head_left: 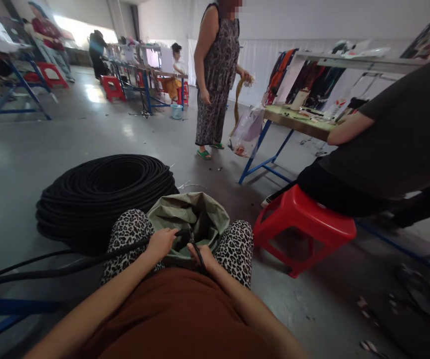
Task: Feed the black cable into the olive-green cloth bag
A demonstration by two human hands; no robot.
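My left hand (pixel 161 243) is closed around a thick black cord (pixel 99 259), whose end sticks out past my fingers. The cord runs back across my thigh to the left edge of the view. In my right hand (pixel 204 255) is a pair of dark scissors (pixel 196 248), with the blades up against the cord's end; whether they bite into it is too small to tell. Below both hands, between my knees, an olive-green sack (pixel 208 202) stands with its mouth wide. Its inside is mostly in shadow. A large coil of black cord (pixel 106 204) lies on the floor beyond my left knee.
Close on the right, a person in dark clothes (pixel 394 129) sits on a red stool (pixel 312 219) at a workbench (pixel 299 122). A plastic bag (pixel 248 129) hangs from that bench. Another person (pixel 217 75) stands ahead. Blue metal bars (pixel 13 306) are at lower left.
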